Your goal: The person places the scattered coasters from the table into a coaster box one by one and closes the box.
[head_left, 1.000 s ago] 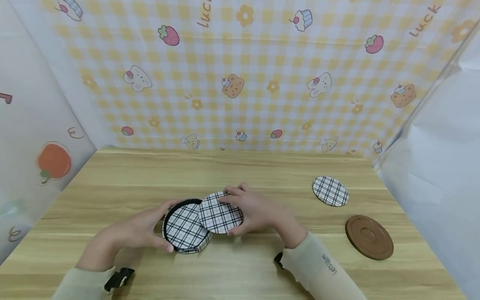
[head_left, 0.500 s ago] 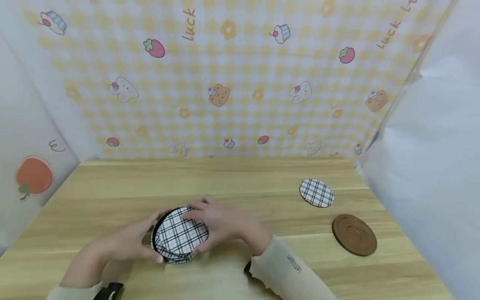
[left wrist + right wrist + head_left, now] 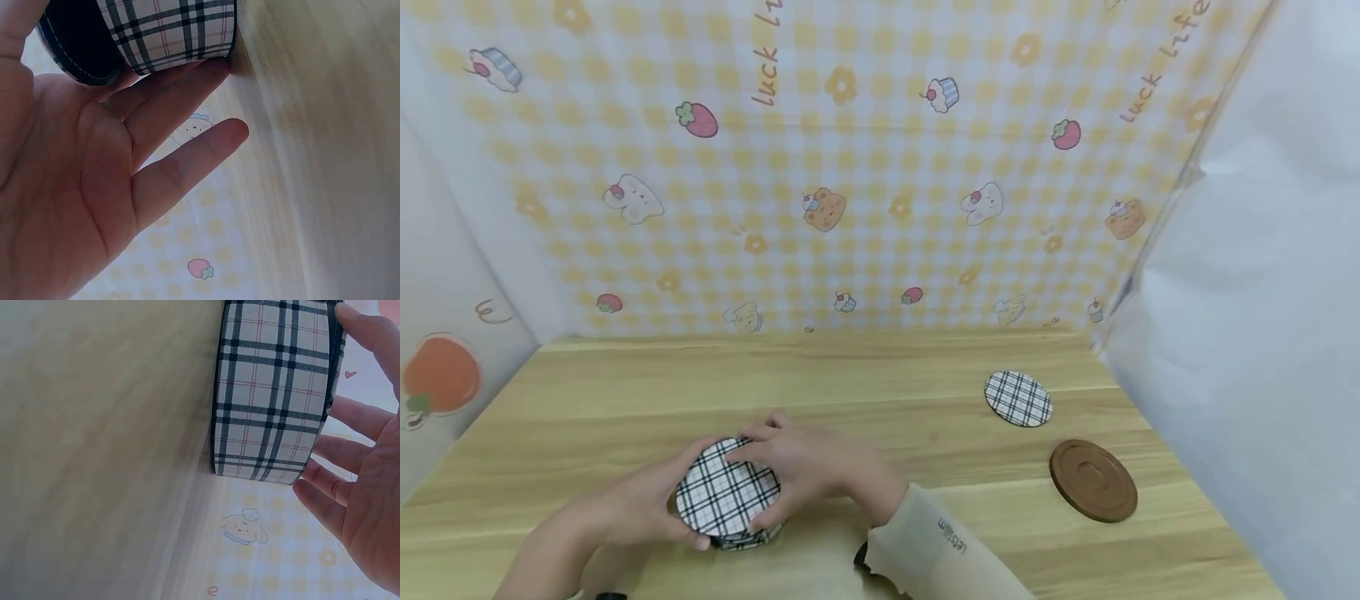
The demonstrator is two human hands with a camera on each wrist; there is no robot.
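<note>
A round coaster (image 3: 724,493) in white and black plaid lies over the top of a round plaid coaster holder (image 3: 269,394). My right hand (image 3: 808,462) holds that coaster by its edge, thumb at the near side and fingers at the far side. Around the left side of the holder, my left hand (image 3: 632,504) grips with thumb and fingers apart. The left wrist view shows the coaster's black stitched underside (image 3: 78,40), tilted at the holder's rim. The holder stands on the table, its inside hidden beneath the coaster.
To the right on the wooden table (image 3: 880,375) lie a second plaid coaster (image 3: 1018,398) and, nearer, a brown round disc (image 3: 1093,481) with a ringed centre. A yellow checked cloth (image 3: 865,167) hangs behind, with a white sheet (image 3: 1247,333) on the right.
The coaster in my right hand has moved left, from overlapping the holder's right part to covering its top. My left hand keeps its grip on the holder. The head view has shifted.
</note>
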